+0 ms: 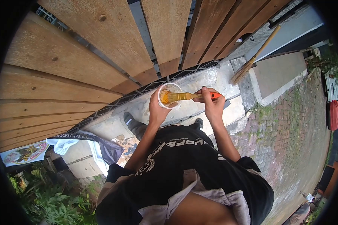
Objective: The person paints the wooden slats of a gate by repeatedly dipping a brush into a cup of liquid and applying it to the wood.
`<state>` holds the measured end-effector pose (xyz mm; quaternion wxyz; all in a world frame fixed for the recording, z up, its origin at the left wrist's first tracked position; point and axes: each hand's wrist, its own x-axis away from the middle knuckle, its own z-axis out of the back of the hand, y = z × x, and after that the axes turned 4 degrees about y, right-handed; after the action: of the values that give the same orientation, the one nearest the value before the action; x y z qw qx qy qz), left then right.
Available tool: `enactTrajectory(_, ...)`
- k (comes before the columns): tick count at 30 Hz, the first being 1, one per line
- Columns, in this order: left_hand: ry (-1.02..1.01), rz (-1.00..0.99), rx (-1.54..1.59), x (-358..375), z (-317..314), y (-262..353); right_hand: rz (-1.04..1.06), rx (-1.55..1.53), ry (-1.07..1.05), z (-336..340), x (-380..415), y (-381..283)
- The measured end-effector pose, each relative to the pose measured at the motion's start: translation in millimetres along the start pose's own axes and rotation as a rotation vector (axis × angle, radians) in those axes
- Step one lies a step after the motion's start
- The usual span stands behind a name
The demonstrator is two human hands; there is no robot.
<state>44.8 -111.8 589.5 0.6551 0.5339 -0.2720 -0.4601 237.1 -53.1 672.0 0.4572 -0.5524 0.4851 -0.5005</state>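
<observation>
My left hand (157, 109) is wrapped round a clear plastic cup (169, 95) with some amber liquid in its bottom. In my right hand (213, 106) is a paint brush (184, 96) with an orange-red handle end, held by finger and thumb. The brush lies level across the rim, its bristles inside the cup over the liquid. Whether the bristle tips touch the liquid is hard to tell. Beyond both hands stands a fence of brown wooden slats (120, 37).
A straw broom (248, 67) leans at the upper right. Banners (90, 144) lie at the lower left near green plants (52, 198). Brick paving (285, 131) spreads to the right. My shoes (129, 120) are on the pale concrete ledge (229, 112).
</observation>
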Motion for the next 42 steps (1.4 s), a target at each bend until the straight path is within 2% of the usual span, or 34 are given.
enactTrajectory(6,-0.038,-0.022,-0.025,-2.4,-3.0,1.6,-0.019,0.033,-0.066,-3.7,-0.8,2.0)
enactTrajectory(9,-0.058,-0.047,-0.014,-2.7,-2.9,7.0,-0.098,0.057,-0.096,-0.1,-2.8,1.3)
enactTrajectory(16,-0.055,-0.043,-0.032,-3.4,-3.3,3.3,-0.343,-0.049,-0.022,10.4,-19.3,19.5)
enactTrajectory(24,-0.094,0.0,0.034,-0.7,-10.0,-1.8,-0.56,-0.393,0.039,21.6,-20.0,39.6)
enactTrajectory(27,-0.132,0.028,0.181,-2.9,-11.6,-4.2,-0.626,-0.578,0.035,24.2,-25.7,52.4)
enactTrajectory(31,-0.118,0.094,0.283,-4.9,-12.4,-18.1,-0.616,-0.723,0.075,26.9,-33.9,52.5)
enactTrajectory(33,-0.081,0.107,0.303,-4.2,-9.8,-19.8,-0.462,-0.832,0.154,30.6,-44.2,58.5)
enactTrajectory(34,-0.06,0.098,0.291,-3.5,-7.0,-20.1,-0.464,-0.836,0.148,32.6,-51.7,67.1)
enactTrajectory(37,-0.011,0.096,0.28,-1.6,4.4,-26.5,-0.144,-0.8,0.413,34.1,-78.3,102.0)
enactTrajectory(42,0.015,0.125,0.296,7.6,34.5,-31.1,0.002,-0.679,0.575,7.4,-116.7,134.7)
